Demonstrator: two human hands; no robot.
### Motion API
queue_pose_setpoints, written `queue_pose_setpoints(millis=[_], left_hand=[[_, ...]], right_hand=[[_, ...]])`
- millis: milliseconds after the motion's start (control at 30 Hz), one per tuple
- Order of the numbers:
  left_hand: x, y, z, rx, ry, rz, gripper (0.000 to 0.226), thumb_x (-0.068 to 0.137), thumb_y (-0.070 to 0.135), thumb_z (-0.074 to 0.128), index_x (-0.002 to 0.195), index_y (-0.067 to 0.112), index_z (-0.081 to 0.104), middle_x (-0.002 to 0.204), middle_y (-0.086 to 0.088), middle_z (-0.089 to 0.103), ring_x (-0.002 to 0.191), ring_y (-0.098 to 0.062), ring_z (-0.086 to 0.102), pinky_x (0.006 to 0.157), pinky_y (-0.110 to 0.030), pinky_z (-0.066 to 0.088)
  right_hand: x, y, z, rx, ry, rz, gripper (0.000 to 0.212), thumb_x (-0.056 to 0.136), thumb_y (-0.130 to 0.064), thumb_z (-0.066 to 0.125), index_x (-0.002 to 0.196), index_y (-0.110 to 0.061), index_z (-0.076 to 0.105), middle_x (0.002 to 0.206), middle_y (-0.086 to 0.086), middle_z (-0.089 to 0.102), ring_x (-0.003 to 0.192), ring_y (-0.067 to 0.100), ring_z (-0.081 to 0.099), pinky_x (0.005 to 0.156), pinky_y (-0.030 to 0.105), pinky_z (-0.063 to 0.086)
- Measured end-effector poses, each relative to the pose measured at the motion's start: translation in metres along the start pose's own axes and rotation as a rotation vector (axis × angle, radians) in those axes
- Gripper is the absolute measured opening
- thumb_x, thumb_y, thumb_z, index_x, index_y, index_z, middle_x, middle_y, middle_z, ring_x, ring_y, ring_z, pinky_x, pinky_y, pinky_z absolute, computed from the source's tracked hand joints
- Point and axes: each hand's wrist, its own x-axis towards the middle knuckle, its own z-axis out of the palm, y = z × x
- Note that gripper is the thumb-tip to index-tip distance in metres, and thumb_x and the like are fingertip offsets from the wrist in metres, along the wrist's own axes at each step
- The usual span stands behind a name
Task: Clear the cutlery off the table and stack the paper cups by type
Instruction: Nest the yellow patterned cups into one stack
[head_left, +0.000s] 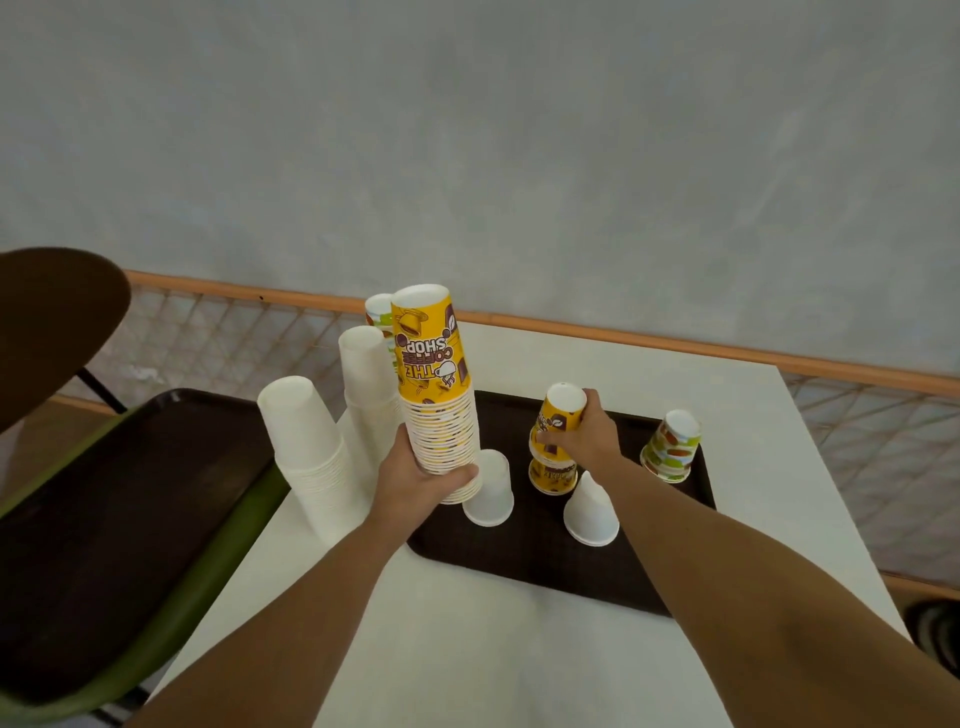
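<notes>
My left hand (415, 480) grips the lower part of a tall upside-down stack of yellow coffee-shop cups (434, 384), held above the table's left side. My right hand (584, 436) grips a short stack of yellow cups (551, 447) standing upside down on the dark tray (519, 566). On the tray also stand a plain white cup (491, 491), a small stack of white cups (589, 512) and a green-patterned cup stack (670, 449). Two tall white cup stacks, a near one (306, 457) and a farther one (366, 384), stand on the white table (467, 649). A green-patterned stack (378, 312) peeks out behind. No cutlery is in view.
A second dark tray (104, 519) lies on a green chair (208, 582) to the left. A dark rounded object (47, 322) sits at the far left. An orange rail with netting (675, 343) runs behind the table, before a grey wall.
</notes>
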Motion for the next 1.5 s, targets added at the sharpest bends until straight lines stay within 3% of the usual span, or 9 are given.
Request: queue_pose_setpoints(millis=[367, 667, 767, 900, 1100, 1233, 1500], left_hand=[[0.003, -0.001, 0.005, 0.005, -0.003, 0.011, 0.082, 0.068, 0.020, 0.082, 0.136, 0.022, 0.036, 0.133, 0.001, 0.052, 0.121, -0.018, 0.051, 0.090, -0.024, 0.040], [0.002, 0.005, 0.004, 0.005, -0.047, 0.051, 0.083, 0.069, 0.022, 0.081, 0.137, 0.023, 0.034, 0.133, 0.002, 0.052, 0.121, -0.017, 0.051, 0.091, -0.025, 0.041], [0.003, 0.008, 0.003, 0.019, -0.067, 0.050, 0.083, 0.069, 0.024, 0.081, 0.137, 0.024, 0.033, 0.133, 0.002, 0.051, 0.121, -0.017, 0.051, 0.094, -0.028, 0.043], [0.003, 0.013, 0.002, 0.024, -0.095, 0.042, 0.083, 0.069, 0.027, 0.081, 0.137, 0.025, 0.034, 0.133, 0.003, 0.052, 0.121, -0.017, 0.051, 0.098, -0.033, 0.043], [0.001, 0.020, 0.004, 0.041, -0.140, 0.047, 0.081, 0.069, 0.029, 0.081, 0.136, 0.023, 0.035, 0.131, 0.001, 0.053, 0.120, -0.018, 0.052, 0.098, -0.034, 0.044], [-0.001, 0.023, 0.004, 0.046, -0.177, 0.028, 0.081, 0.069, 0.030, 0.081, 0.136, 0.023, 0.035, 0.131, 0.001, 0.054, 0.119, -0.018, 0.053, 0.096, -0.033, 0.044], [-0.008, 0.031, -0.004, 0.056, -0.229, 0.025, 0.084, 0.072, 0.029, 0.079, 0.138, 0.024, 0.027, 0.133, 0.002, 0.049, 0.122, -0.017, 0.050, 0.099, -0.033, 0.043]], right_hand=[[0.002, -0.008, -0.012, -0.013, -0.037, -0.001, 0.084, 0.080, -0.014, 0.074, 0.146, -0.021, 0.022, 0.146, 0.013, 0.039, 0.130, 0.031, 0.043, 0.100, 0.040, 0.044], [-0.013, -0.056, -0.026, 0.025, 0.009, -0.183, 0.061, 0.085, -0.020, 0.067, 0.139, -0.017, 0.037, 0.135, 0.012, 0.048, 0.120, 0.026, 0.049, 0.090, 0.031, 0.044], [-0.023, -0.075, -0.030, 0.083, -0.044, -0.247, 0.047, 0.091, -0.032, 0.059, 0.133, -0.019, 0.044, 0.128, 0.007, 0.053, 0.109, 0.019, 0.052, 0.084, 0.027, 0.043], [-0.042, -0.101, -0.036, 0.213, -0.207, -0.344, 0.046, 0.094, -0.045, 0.047, 0.132, -0.020, 0.045, 0.128, 0.005, 0.054, 0.113, 0.019, 0.054, 0.091, 0.030, 0.047], [-0.062, -0.127, -0.031, 0.148, -0.399, -0.406, 0.062, 0.085, -0.034, 0.065, 0.139, -0.024, 0.037, 0.133, 0.001, 0.051, 0.117, 0.017, 0.051, 0.098, 0.039, 0.046], [-0.065, -0.133, -0.026, 0.136, -0.401, -0.386, 0.063, 0.081, -0.025, 0.072, 0.135, -0.022, 0.040, 0.128, 0.002, 0.055, 0.112, 0.017, 0.054, 0.092, 0.035, 0.047], [-0.061, -0.135, -0.024, 0.120, -0.375, -0.318, 0.071, 0.077, -0.028, 0.075, 0.138, -0.019, 0.038, 0.129, 0.004, 0.057, 0.113, 0.022, 0.056, 0.090, 0.036, 0.048]])
